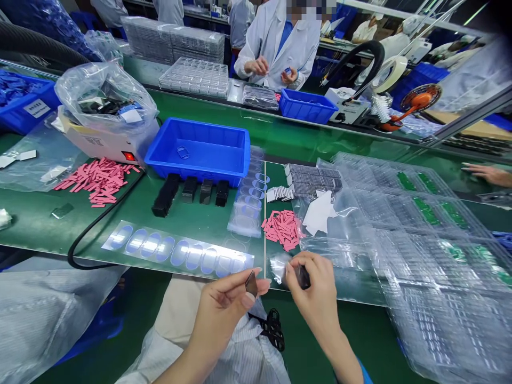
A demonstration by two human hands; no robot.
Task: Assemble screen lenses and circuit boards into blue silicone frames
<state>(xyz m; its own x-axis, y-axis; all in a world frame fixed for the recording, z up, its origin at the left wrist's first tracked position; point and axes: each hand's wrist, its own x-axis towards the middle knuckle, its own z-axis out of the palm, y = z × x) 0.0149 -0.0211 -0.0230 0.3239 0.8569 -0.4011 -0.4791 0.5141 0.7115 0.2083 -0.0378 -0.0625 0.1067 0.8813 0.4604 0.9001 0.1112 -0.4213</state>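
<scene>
Left hand (222, 314) pinches a thin dark chip (251, 284), likely light and stiff, by its edges; right hand (314, 288) pinches a dark piece (303, 277).

The left forearm (188, 365) and right forearm (340, 346) rise bare from the bottom edge, angling inward. The left hand (220, 314) turns its palm inward, with its fingers (236, 285) curled and pinched against the thumb. The right hand (314, 293) angles up and leftward, its fingertips (304, 261) bunched together, near the left fingers but not touching them.
</scene>
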